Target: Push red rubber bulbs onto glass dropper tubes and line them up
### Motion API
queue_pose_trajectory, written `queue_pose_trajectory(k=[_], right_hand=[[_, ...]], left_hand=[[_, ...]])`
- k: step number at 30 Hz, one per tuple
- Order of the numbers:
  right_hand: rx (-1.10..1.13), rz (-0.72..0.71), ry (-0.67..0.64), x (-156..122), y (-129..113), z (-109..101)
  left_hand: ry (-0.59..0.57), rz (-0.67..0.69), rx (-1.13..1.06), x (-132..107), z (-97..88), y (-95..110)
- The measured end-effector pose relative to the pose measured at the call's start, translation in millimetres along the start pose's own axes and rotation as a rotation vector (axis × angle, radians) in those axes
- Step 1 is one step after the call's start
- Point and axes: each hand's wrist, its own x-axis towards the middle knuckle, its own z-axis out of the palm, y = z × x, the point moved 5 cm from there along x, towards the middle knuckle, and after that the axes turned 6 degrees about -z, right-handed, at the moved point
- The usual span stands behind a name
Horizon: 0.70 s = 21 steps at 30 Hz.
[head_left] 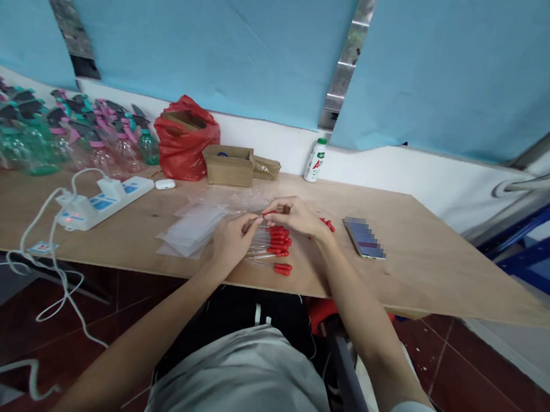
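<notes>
My left hand (231,237) and my right hand (294,214) meet over the plywood table (420,274), fingers pinched together on a clear dropper with a red bulb (268,214). Right under them lies a row of several droppers with red bulbs (277,240), one more (283,269) a little nearer the front edge, and loose red bulbs (328,224) behind my right wrist. A pile of clear plastic sleeves (194,227) rests just left of my left hand.
A phone (364,238) lies right of my hands. A white power strip (103,200) with cables and an earbud case (164,184) sit on the left. At the back stand spray bottles (42,129), a red bag (186,138), a cardboard box (229,165) and a small white bottle (316,160).
</notes>
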Motion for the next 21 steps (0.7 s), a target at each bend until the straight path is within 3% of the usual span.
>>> queue_pose_trajectory(k=[7, 14, 21], right_hand=[[0.05, -0.025, -0.002, -2.1, -3.1, -2.6], [-0.02, 0.013, 0.001, -2.8, -8.0, -1.6], [-0.043, 0.06, -0.091, -5.9, -2.3, -3.7]], left_hand=[[-0.009, 0.064, -0.106, -2.0, -1.2, 5.0], [-0.043, 0.061, -0.08, -0.8, 0.4, 1.4], [-0.167, 0.116, -0.042, -0.4, 12.0, -4.9]])
